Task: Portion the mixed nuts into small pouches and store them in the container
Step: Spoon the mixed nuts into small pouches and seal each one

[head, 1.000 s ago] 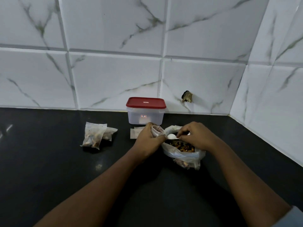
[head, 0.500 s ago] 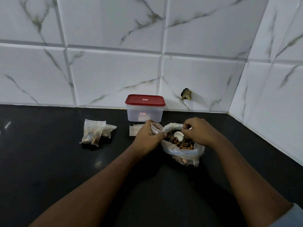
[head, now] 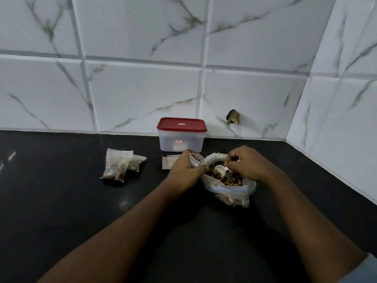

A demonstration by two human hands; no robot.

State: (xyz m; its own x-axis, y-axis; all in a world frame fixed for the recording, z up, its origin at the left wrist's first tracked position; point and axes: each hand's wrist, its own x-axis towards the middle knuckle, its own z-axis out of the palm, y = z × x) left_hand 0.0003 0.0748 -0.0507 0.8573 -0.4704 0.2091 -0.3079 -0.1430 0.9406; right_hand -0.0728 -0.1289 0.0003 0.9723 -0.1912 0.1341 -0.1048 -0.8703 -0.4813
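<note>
Scooping step now. Front-right of clear rectangular red-lidded tub (head: 181, 137): large clear plastic bag (head: 230, 190), mouth rolled open, brown mixed nuts (head: 231, 180) inside. Your right hand (head: 247, 162) pinches small white plastic scoop (head: 220, 169), bowl among nuts. Your left hand (head: 186, 171) grips small clear pouch (head: 196, 159) open, just before tub. Next, likely: lift scoop level, tip into pouch mouth. Left of tub: two filled clear pouches (head: 117, 166). Tub lidded, contents unclear.

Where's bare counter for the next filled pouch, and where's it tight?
Free: counter left of the filled pouches; the gap between them and the empty pouches; the corner right of the nut bag. Crowded: before the red-lidded container, where the left hand grips the open pouch and the right hand pinches the spoon over it.
</note>
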